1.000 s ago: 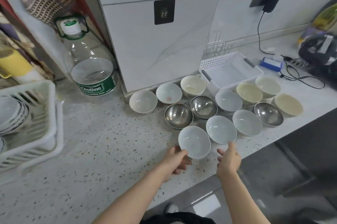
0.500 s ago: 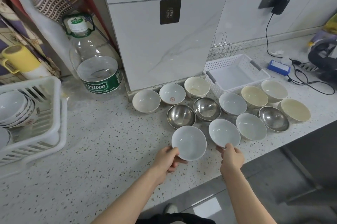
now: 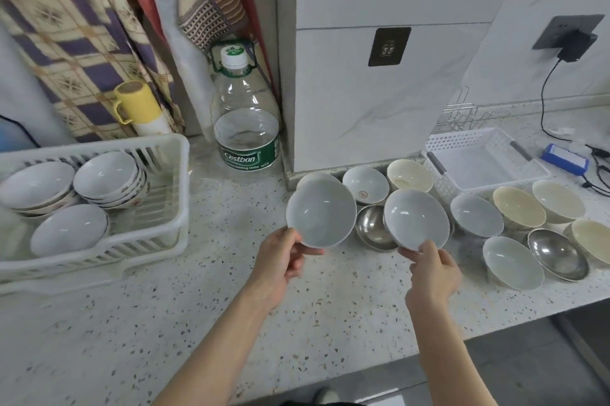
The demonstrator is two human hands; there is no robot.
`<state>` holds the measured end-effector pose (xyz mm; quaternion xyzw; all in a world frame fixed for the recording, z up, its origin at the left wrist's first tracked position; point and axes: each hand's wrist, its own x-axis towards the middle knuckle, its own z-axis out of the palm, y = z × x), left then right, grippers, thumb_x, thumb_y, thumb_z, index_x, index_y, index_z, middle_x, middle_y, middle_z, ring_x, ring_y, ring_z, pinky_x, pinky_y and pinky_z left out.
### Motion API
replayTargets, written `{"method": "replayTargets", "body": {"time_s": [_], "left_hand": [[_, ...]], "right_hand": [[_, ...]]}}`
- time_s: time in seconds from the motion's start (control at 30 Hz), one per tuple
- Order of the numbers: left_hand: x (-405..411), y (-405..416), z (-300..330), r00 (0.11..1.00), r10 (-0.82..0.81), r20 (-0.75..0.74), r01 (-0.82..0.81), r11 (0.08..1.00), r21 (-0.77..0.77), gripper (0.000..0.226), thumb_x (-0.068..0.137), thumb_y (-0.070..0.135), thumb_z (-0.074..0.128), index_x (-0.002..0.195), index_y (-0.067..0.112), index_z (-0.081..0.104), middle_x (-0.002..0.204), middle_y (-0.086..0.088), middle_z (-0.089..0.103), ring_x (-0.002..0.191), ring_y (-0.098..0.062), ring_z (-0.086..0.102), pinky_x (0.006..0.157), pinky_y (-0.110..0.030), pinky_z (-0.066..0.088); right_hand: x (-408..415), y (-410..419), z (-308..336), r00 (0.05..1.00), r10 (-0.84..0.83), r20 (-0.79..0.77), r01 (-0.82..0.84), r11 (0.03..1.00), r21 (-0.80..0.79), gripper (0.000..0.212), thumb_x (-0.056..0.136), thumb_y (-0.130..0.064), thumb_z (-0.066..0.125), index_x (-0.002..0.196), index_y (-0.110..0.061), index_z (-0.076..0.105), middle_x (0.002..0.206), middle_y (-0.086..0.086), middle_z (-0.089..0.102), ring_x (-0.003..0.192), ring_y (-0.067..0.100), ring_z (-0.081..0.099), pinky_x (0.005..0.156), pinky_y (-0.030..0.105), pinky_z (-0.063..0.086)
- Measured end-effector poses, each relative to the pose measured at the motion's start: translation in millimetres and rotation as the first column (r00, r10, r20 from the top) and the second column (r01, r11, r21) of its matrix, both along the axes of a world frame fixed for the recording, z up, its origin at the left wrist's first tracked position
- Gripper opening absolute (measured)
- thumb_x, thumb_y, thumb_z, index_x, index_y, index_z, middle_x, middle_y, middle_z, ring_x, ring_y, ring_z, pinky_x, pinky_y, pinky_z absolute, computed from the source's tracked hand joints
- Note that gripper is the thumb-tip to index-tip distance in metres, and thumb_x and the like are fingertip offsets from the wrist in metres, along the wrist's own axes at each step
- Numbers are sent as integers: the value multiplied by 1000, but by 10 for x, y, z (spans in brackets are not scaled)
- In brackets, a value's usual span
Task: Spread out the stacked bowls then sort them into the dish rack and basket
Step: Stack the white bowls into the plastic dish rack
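Two pale bowls are up off the counter: the left hand [image 3: 280, 262] pinches the left bowl [image 3: 321, 213] by its near rim, the right hand [image 3: 430, 268] pinches the right bowl [image 3: 416, 219]. Dish rack [image 3: 171, 174] sits far left, white basket [image 3: 483, 163] far right.

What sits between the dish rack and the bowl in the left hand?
Head view: only bare speckled counter between the dish rack and the bowl in the left hand; the water bottle stands further back.
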<state>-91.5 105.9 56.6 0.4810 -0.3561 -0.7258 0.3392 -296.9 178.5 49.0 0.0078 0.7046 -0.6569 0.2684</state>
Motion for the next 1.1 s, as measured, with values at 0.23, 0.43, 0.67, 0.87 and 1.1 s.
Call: {"method": "replayTargets", "body": {"time_s": [0.23,0.43,0.67,0.87,1.1], "left_hand": [[1165,-234,200,977,201,-71,-203,979,-23,29,89,10,45,113,5,61,87,-25,75,40,-8,33,36,-18,29],[2244,-429,267,924,368,-106,-372,928,-23,22,91,13,49,109,8,60,83,-23,75,37,-7,35,34,-17,27],[3255,-591,295,854,509,-109,-517,854,-63,21,93,15,49,111,13,60,79,-16,76,36,-5,35,34,-15,28],[3973,-710,278,800,592,-99,-599,796,-89,16,92,14,50,101,12,64,75,-14,76,37,-5,32,33,-15,27],[4405,-954,261,792,609,-47,-608,778,-160,15,93,11,46,100,13,59,74,-14,75,36,-6,31,33,-15,24]], "right_hand": [[1024,-408,256,975,224,-6,-224,974,-23,12,78,-9,50,81,-4,61,68,17,69,39,7,36,48,24,27],[1940,-738,341,927,375,-8,-374,925,-65,15,80,-9,52,82,-12,67,71,20,71,38,1,48,55,27,34],[2763,-1135,384,846,520,-114,-527,849,-41,16,78,-12,52,83,-7,67,58,13,70,41,-1,50,57,28,36],[3400,-1440,417,671,695,-258,-719,695,4,17,79,-12,53,81,-12,70,57,7,70,42,2,56,56,27,35],[3906,-1672,376,382,852,-357,-844,479,240,18,84,-21,54,88,-30,68,57,-7,70,57,-4,64,56,25,40]]}}
